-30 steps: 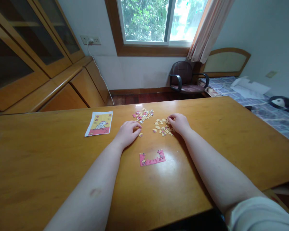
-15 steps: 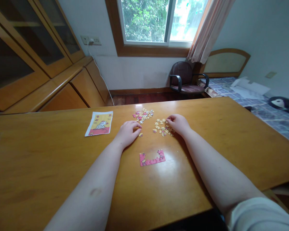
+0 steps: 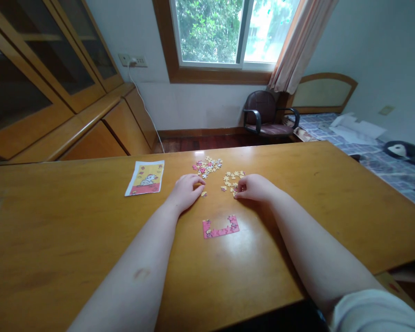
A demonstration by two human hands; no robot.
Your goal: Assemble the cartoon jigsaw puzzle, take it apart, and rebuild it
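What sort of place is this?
It looks like a bedroom in a home, perhaps also used as a study: a bed with a checked cover, a wooden cabinet with glass doors, and a dark armchair by the window.

Daylight from window (image 3: 207, 37), outer panes blown white. Rest of room softer, slightly dim. Broad glare patch on varnished worktop (image 3: 55, 240) below window; shadows there faint, soft. Glass-fronted cabinet (image 3: 44, 60) left of window bowed, leaning from wide-angle distortion. Jigsaw pieces (image 3: 207, 167) below window tiny, edges slightly soft.
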